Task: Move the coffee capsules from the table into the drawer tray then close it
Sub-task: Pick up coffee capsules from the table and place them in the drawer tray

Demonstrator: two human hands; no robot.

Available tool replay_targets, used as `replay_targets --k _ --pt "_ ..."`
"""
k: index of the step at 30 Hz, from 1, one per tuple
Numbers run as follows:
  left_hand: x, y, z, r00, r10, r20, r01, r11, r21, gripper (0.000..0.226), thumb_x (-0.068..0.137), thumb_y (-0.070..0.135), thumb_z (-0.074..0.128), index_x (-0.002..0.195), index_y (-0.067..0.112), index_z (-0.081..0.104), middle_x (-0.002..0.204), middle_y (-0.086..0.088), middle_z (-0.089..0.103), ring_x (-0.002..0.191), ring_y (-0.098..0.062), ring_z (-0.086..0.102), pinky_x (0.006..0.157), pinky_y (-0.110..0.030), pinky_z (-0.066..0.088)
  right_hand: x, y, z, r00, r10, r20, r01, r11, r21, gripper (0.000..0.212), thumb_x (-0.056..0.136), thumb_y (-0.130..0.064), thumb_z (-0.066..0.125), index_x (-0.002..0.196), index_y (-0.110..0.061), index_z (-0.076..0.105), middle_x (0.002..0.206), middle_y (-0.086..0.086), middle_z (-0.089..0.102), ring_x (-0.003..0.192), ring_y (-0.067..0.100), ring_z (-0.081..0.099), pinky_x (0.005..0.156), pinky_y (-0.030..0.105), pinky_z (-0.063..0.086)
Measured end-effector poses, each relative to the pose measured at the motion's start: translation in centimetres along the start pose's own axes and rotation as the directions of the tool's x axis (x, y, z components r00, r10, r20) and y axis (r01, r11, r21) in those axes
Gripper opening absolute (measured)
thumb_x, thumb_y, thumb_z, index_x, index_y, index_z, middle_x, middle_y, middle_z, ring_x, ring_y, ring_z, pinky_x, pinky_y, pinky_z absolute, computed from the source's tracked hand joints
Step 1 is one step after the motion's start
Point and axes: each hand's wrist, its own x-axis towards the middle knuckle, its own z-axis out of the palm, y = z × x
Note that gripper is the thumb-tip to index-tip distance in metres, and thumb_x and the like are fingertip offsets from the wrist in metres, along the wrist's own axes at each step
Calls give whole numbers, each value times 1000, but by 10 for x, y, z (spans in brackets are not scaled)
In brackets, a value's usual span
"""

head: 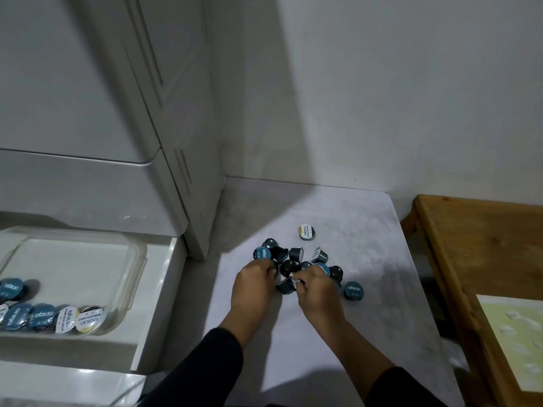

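Note:
Several dark teal coffee capsules point(295, 254) lie in a heap on the grey-white table point(367, 289). One white-lidded capsule point(307, 232) sits apart behind the heap, and a blue-lidded one point(354, 290) lies to the right. My left hand point(254, 284) curls over capsules at the heap's left side. My right hand point(316, 289) is closed on a capsule point(285, 285) at the front of the heap. At the left, the white drawer point(152, 292) stands open with a clear plastic tray point(88, 259) inside it. Several capsules point(44, 315) line the tray's near edge.
A tall white cabinet point(117, 113) rises above the drawer and borders the table's left side. White walls close the corner behind. A wooden table point(470, 259) with a pale green sheet point(514, 342) stands to the right, across a narrow gap.

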Motion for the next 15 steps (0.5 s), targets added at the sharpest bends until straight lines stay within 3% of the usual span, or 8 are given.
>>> replay_targets --k 9,12,15 --pt "-4 -1 -5 991 -65 -115 40 978 -206 21 82 -1 57 92 10 72 91 -9 74 83 -22 67 76 -19 44 6 5 -7 985 -29 -169 41 997 69 19 64 11 61 71 -3 72 70 16 70 63 29 66 67 14 39" --pt "-7 6 -16 982 -80 -174 34 967 -251 24 83 -2 56 93 11 74 94 -7 75 87 -19 68 75 -5 37 9 0 -20 974 -75 -212 96 991 89 17 66 9 65 72 -4 73 70 14 72 63 26 66 69 14 41" --pt "-10 15 -37 977 -54 -208 -11 955 -298 25 82 -3 57 89 13 75 91 -4 75 77 -7 65 68 8 34 11 -16 -39 979 13 -201 34 973 229 18 74 8 63 77 -5 74 76 13 72 69 22 65 66 5 42"
